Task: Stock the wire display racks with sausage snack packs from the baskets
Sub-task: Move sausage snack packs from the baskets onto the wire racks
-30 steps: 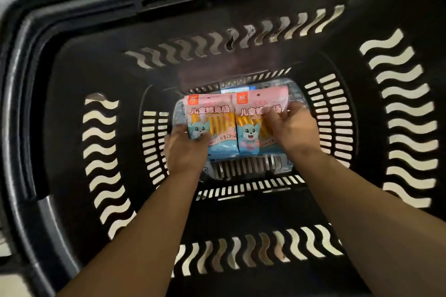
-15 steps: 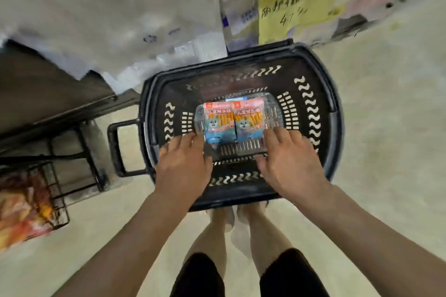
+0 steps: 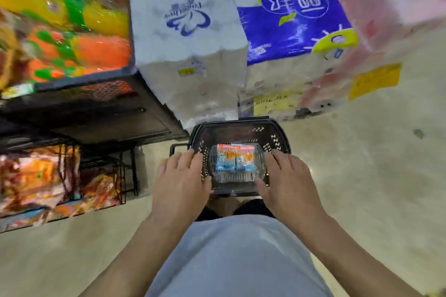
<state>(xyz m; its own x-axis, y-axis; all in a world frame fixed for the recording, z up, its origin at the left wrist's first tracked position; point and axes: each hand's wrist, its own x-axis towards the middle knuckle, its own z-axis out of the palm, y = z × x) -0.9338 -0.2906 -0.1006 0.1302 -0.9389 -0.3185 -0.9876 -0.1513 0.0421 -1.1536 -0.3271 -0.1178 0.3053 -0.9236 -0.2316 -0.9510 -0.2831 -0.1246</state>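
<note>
Two pink-and-blue sausage snack packs (image 3: 235, 158) lie side by side on top of a clear plastic-wrapped bundle (image 3: 237, 181). My left hand (image 3: 181, 179) grips the bundle's left edge and my right hand (image 3: 287, 178) grips its right edge, thumbs at the near corners. The bundle sits over the black plastic basket (image 3: 277, 134), which stands on the floor in front of my feet. The bundle hides the basket's bottom. A black wire display rack (image 3: 125, 176) with orange snack bags stands low at the left.
Big white and blue tissue packs (image 3: 289, 31) are stacked behind the basket. A dark shelf (image 3: 96, 113) with bright orange and yellow goods rises at the upper left. Yellow price notes (image 3: 374, 79) hang at the right. Pale floor lies to the right.
I have straightened up, so the basket looks far smaller and lower. My hands moved from on top of the packs to the sides of the clear bundle, which rose with them.
</note>
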